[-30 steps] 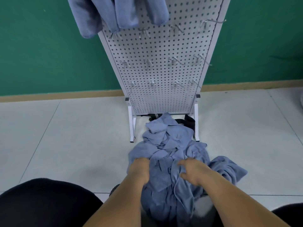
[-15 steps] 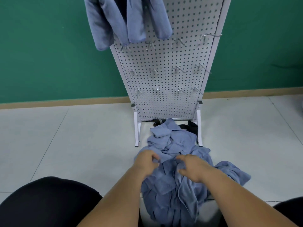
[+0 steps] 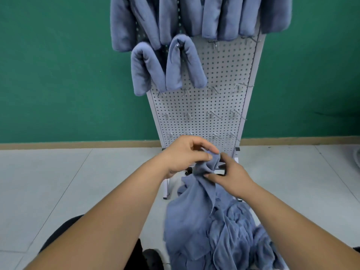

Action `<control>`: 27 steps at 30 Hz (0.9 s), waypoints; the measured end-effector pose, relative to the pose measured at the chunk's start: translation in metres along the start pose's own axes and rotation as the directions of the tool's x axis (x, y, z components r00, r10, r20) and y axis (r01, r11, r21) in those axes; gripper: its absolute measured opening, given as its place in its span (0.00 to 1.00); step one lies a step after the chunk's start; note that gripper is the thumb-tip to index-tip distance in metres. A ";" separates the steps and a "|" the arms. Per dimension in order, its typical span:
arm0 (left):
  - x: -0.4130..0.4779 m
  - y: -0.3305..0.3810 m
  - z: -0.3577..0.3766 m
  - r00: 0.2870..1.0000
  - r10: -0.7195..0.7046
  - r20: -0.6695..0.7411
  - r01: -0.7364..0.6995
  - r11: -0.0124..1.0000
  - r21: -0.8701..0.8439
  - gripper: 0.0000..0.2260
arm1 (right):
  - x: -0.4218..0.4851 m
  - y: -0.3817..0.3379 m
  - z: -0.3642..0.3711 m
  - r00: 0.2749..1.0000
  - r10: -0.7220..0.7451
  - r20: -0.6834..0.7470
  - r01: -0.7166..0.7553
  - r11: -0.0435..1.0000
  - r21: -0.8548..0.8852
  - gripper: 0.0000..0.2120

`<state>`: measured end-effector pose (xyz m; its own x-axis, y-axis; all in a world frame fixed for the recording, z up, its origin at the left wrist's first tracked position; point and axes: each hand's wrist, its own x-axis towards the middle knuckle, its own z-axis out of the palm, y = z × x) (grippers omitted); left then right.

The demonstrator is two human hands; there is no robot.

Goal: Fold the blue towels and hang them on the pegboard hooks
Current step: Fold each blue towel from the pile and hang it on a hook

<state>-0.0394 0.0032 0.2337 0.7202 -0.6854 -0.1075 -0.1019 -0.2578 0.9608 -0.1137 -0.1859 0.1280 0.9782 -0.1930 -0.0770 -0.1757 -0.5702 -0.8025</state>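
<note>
- Left hand (image 3: 185,154) is pinching the bunched top of a blue towel (image 3: 194,211) (thumb against forefinger).
- Right hand (image 3: 231,176) is gripping it just below.
- The blue towel is hanging over the floor pile (image 3: 233,242), before the pegboard (image 3: 214,98).

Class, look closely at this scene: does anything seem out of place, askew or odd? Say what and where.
Only the unfolded towels: a crumpled heap lies on the floor at the foot of the pegboard, unlike the folded towels on its hooks. The left hand and right hand pinch one bunched towel. Nothing looks damaged.
</note>
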 end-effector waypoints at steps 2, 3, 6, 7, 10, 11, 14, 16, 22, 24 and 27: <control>-0.003 0.025 -0.007 0.998 0.061 0.033 -0.058 0.995 -0.079 0.12 | 0.002 -0.010 -0.019 0.997 -0.053 -0.053 0.051 0.998 -0.037 0.30; -0.005 0.034 -0.011 0.995 0.091 0.041 -0.085 0.988 -0.128 0.13 | 0.003 -0.015 -0.030 0.994 -0.083 -0.072 0.079 0.995 -0.058 0.21; -0.003 0.051 -0.024 0.984 0.171 -0.057 -0.180 0.947 -0.266 0.12 | 0.004 -0.035 -0.065 0.972 -0.162 -0.168 0.148 0.984 -0.095 0.04; -0.001 0.053 -0.028 0.974 0.177 -0.144 -0.215 0.925 -0.314 0.10 | 0.004 -0.042 -0.077 0.962 -0.172 -0.212 0.158 0.984 -0.081 0.04; 0.008 0.048 -0.038 0.898 0.135 -0.418 -0.275 0.914 -0.297 0.08 | 0.000 -0.065 -0.109 0.934 -0.191 -0.302 0.217 0.975 0.055 0.03; 0.011 0.042 -0.038 0.877 0.101 -0.469 -0.231 0.946 -0.227 0.08 | -0.003 -0.070 -0.117 0.929 -0.200 -0.311 0.240 0.966 0.094 0.04; 0.019 0.016 -0.025 0.874 0.036 -0.484 0.053 0.984 0.169 0.14 | -0.004 -0.068 -0.123 0.960 -0.171 -0.221 0.206 0.968 0.144 0.09; 0.025 0.007 -0.008 0.918 0.116 -0.379 0.027 0.936 0.351 0.17 | 0.001 -0.058 -0.116 0.986 -0.118 -0.114 0.128 0.987 0.093 0.16; 0.043 0.004 0.029 0.982 0.154 -0.107 -0.114 0.944 0.310 0.21 | 0.028 -0.056 -0.109 0.992 -0.100 -0.080 0.106 0.992 0.072 0.28; 0.051 -0.002 0.027 0.977 0.147 -0.153 -0.089 0.940 0.329 0.16 | 0.034 -0.054 -0.109 0.994 -0.091 -0.066 0.095 0.993 0.065 0.27; 0.065 -0.007 0.013 0.964 0.125 -0.237 -0.051 0.954 0.296 0.08 | 0.038 -0.050 -0.111 0.993 -0.103 -0.065 0.105 0.994 0.032 0.19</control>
<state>-0.0010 -0.0486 0.2165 0.8435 -0.5316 0.0771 -0.3373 -0.4125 0.8462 -0.0798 -0.2535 0.2306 0.9818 -0.1846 0.0446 -0.0681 -0.5612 -0.8249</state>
